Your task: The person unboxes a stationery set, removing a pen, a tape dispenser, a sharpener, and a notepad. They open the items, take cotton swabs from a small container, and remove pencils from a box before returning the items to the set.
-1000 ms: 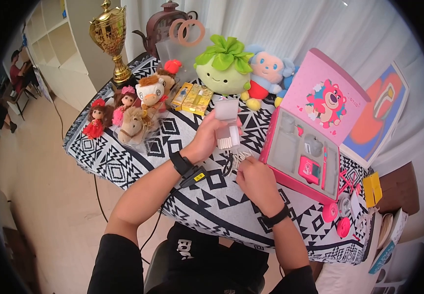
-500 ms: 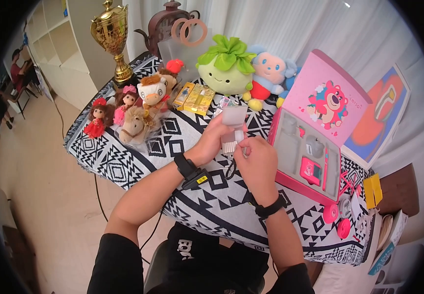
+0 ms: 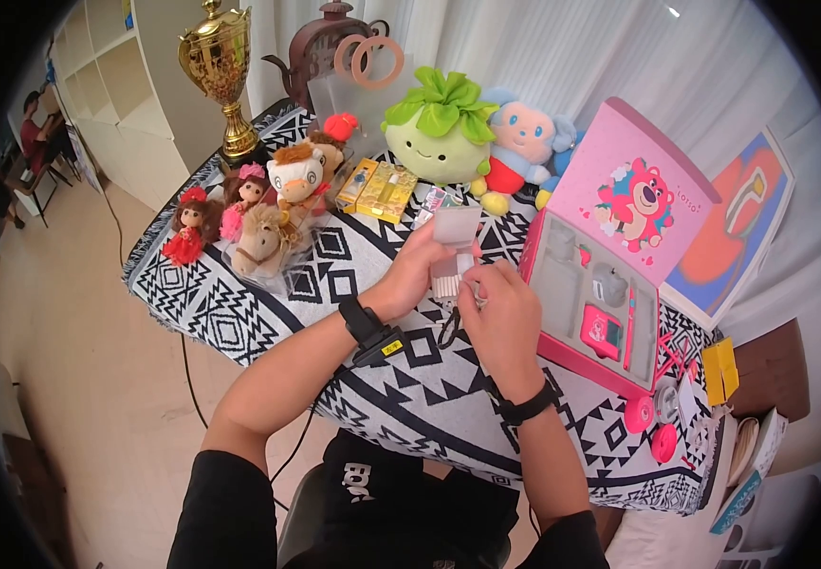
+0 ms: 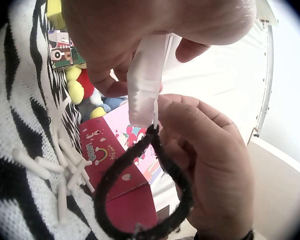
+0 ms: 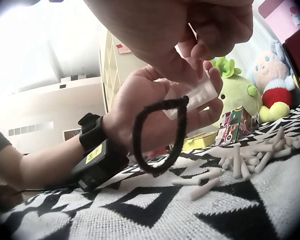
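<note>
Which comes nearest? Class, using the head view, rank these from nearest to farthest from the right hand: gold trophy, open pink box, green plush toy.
From the right hand:
1. Open pink box, just to its right.
2. Green plush toy, farther back, slightly left.
3. Gold trophy, far back left.

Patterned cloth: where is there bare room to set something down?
The cloth shows bare between the left forearm and right forearm, and between the plush horse and left forearm. It is crowded below the hands, where white sticks lie loose, and at the right end, with small pink items by the pink box.
</note>
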Tool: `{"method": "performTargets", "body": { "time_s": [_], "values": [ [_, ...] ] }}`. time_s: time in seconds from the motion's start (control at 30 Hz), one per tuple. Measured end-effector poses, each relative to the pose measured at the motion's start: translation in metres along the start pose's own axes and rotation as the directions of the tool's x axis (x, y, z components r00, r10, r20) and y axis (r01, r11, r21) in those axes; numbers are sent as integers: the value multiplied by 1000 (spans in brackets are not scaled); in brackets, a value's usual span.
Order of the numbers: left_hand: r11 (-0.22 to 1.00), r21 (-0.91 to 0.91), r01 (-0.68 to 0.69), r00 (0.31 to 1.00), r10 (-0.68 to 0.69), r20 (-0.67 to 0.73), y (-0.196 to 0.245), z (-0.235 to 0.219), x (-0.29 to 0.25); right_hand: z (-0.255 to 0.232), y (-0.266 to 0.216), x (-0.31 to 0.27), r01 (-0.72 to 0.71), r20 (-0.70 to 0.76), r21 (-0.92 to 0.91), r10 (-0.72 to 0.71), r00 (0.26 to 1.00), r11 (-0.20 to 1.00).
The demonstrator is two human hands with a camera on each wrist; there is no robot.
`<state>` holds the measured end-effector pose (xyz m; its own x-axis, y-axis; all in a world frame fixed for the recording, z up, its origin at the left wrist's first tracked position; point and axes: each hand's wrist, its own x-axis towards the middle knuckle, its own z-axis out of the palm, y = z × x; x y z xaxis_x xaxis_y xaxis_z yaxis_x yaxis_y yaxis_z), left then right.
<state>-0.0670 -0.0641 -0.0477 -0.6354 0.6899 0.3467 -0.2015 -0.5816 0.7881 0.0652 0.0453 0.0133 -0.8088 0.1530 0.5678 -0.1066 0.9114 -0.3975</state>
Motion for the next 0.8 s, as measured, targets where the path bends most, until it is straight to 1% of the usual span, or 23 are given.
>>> {"method": "performTargets", "body": {
  "time_s": [0.13,0.2,0.33,0.4,0.43,0.5,0.53,0.6,0.63,0.7,0.73,0.8],
  "values": [
    [999,-15,29,1000,-29,-4,3,3,-1,1,8,-2,37,14,12,-38,999,999],
    [999,-21,25,999,-26,-21,2,3,-1,-1,10,-1,18,-2,103,-18,1000,994],
    [997,-68,29,999,-31,-34,11,3,0,-20,15,6,-27,-27,170,32,999,985],
    [996,-86,35,995,-43,-90,20,3,1,-28,24,9,-17,-20,16,17,1000,1000],
    [996,-86,34,995,-42,-90,21,1,2,-30,30,10,-16,-19,15,16,1000,1000],
    [992,-124,34,992,-49,-118,25,-2,2,-30,44,12,123,132,-136,-105,986,983],
    [992,-123,32,992,-46,-119,25,-2,2,-27,49,12,125,132,-136,-107,985,983],
    [991,-123,46,987,-64,-146,25,-1,2,-17,58,13,265,302,-254,-184,935,930],
    [992,-121,46,987,-64,-146,24,-1,2,-12,60,13,265,302,-253,-185,935,930],
    [992,-111,63,984,-80,-158,23,1,2,-2,61,14,320,378,-330,-186,907,888],
    [992,-110,63,984,-80,-157,22,2,2,3,65,14,320,378,-330,-186,907,888],
    [989,-128,70,986,-88,-139,20,2,1,10,69,15,382,434,-408,-192,880,829]
  ]
}}
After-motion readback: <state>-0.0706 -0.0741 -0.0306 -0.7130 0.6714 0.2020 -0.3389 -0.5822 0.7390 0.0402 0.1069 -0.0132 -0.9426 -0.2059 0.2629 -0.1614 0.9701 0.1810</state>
